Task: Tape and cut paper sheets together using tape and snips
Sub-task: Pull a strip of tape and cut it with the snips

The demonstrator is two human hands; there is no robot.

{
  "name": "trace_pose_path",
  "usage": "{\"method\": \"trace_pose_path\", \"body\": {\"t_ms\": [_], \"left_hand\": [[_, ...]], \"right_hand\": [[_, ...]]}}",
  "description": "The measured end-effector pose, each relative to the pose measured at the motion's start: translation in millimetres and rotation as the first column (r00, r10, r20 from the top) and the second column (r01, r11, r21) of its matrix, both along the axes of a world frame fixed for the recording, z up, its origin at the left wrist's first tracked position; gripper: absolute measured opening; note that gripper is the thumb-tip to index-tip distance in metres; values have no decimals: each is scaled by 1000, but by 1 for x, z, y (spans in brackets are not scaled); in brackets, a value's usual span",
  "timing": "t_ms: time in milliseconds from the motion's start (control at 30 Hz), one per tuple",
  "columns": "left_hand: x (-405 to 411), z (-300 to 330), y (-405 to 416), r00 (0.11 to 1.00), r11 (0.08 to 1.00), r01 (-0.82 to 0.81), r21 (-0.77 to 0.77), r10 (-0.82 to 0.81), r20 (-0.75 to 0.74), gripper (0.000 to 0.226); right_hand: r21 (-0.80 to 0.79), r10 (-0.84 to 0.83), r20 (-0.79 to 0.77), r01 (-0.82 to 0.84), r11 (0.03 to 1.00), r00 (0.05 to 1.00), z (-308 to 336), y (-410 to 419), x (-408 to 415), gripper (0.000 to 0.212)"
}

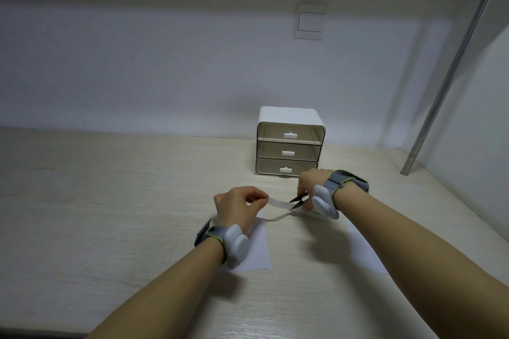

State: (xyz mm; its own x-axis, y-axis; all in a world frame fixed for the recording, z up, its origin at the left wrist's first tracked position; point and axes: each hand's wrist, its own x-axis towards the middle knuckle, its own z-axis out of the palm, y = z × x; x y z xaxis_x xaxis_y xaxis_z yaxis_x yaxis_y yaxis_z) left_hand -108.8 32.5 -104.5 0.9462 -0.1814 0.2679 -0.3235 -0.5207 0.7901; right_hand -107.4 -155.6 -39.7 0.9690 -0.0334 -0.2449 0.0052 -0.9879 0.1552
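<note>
At frame centre, my left hand (239, 205) pinches the clear tape strip (278, 203) taut so my right hand's (309, 183) small black snips (298, 199), blades open, can cut cleanly.

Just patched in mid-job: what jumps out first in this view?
At centre, the left hand pinches a strip of clear tape stretched toward the right hand, whose black snips sit open at the strip. White paper sheets lie under both forearms, and a three-drawer organizer stands behind.
</note>
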Motion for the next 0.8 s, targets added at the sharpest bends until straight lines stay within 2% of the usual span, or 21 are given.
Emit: {"method": "trace_pose_path", "body": {"t_ms": [67, 200, 467, 567, 667, 733, 800], "left_hand": [[0, 2, 0, 999, 1000, 1, 14, -2, 33, 22], [-1, 7, 1, 997, 1000, 7, 27, -9, 75, 19], [-1, 2, 4, 998, 1000, -14, 3, 14, 55, 28], [-1, 0, 7, 998, 996, -66, -61, 65, -23, 24], [-1, -3, 12, 985, 979, -113, -172, 88, -148, 16], [-2, -4, 16, 977, 951, -102, -291, 41, -208, 12], [-7, -1, 19, 971, 920, -79, -383, -16, -239, 10]], "right_hand": [[-2, 25, 33, -25, 1000, 999, -2, 1, 2, 34], [66, 20, -64, -15, 998, 998, 6, 8, 6, 35], [-14, 25, -83, -26, 1000, 996, 4, 11, 6, 34], [30, -40, -83, 43, 999, 996, 4, 6, 2, 35], [157, -70, -111, 87, 984, 991, 3, -1, -10, 35], [189, -24, -139, 51, 981, 990, -9, -7, -23, 37], [194, 25, -83, -8, 981, 996, -26, -13, -40, 35]]}}
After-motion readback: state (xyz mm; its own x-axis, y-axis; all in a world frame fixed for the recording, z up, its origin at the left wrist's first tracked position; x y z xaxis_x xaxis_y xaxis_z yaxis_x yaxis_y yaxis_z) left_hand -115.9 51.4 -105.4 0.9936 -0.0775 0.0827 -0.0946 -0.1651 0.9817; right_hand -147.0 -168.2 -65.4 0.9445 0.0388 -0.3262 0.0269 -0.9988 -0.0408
